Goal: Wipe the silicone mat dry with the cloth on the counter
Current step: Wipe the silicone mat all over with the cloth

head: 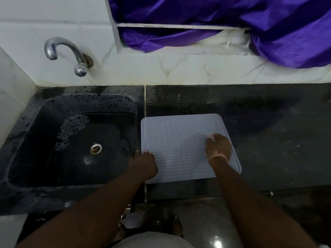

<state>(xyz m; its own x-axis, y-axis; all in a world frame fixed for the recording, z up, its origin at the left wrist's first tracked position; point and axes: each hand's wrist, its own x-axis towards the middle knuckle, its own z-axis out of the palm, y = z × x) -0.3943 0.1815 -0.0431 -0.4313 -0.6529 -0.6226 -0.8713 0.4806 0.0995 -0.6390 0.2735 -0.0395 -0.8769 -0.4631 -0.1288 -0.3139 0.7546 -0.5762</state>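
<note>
A pale grey silicone mat (179, 140) with a wavy ribbed surface lies flat on the dark counter, just right of the sink. My left hand (143, 162) rests on the mat's near left edge, fingers laid over its rim. My right hand (218, 146) is on the right part of the mat, curled over a small whitish cloth (212, 138). Only a bit of the cloth shows past my fingers; the rest is hidden under the hand.
A black sink (53, 140) with a metal drain (96, 149) sits at the left, its rim wet and speckled. A chrome tap (71, 54) juts from the white tiled wall. Purple fabric (232, 24) hangs at the back. Dark counter (277, 131) extends to the right.
</note>
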